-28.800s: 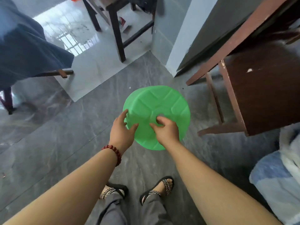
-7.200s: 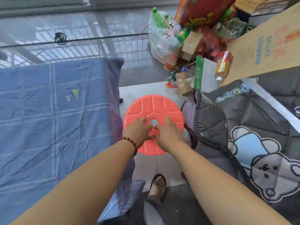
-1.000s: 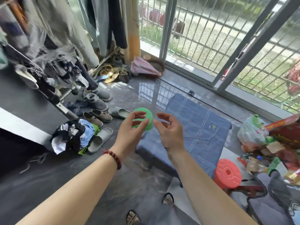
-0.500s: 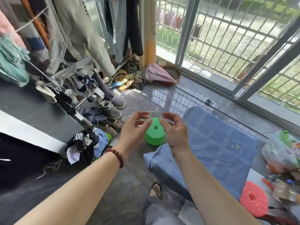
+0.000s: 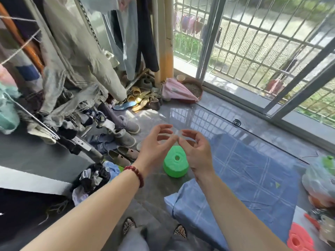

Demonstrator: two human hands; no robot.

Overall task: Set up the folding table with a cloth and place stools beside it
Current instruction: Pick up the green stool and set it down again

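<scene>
Stool left of table

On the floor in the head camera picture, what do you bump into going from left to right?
Pile of clothes → green stool → table's blue cloth → plastic bag. The red stool sits lower, at the right corner.

The red stool is cut off by the bottom edge, so only part of its top shows. The blue cloth hides the table under it. Part of the green stool sits behind the right hand. The fingertips of both hands are blurry. A plastic bag runs off the right side.
</scene>
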